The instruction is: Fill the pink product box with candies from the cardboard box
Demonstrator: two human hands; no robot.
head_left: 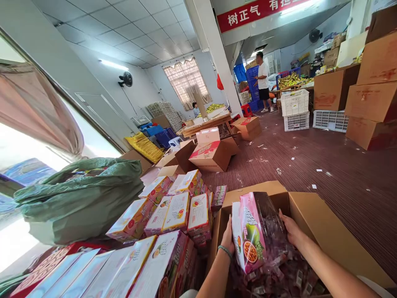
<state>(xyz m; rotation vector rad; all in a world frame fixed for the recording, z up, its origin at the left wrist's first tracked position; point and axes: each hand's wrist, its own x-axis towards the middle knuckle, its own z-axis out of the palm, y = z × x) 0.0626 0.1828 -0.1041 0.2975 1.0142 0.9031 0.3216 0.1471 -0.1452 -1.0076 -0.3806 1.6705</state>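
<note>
Both my hands hold a stack of pink printed snack packets [252, 231] upright inside an open cardboard box [313, 209]. My left hand [228, 236], with a bead bracelet at the wrist, presses flat on the stack's left side. On the stack's right side my right hand [290, 230] grips, fingers closed against the clear wrapping. Small wrapped sweets [279, 273] fill the box bottom below the packets.
Several pink and white printed cartons [173, 215] are piled to my left, next to a green sack [80, 194]. Open cardboard boxes [211, 155] sit on the dark floor ahead. White crates [294, 108] and stacked boxes [372, 103] stand at right. Two people work far back.
</note>
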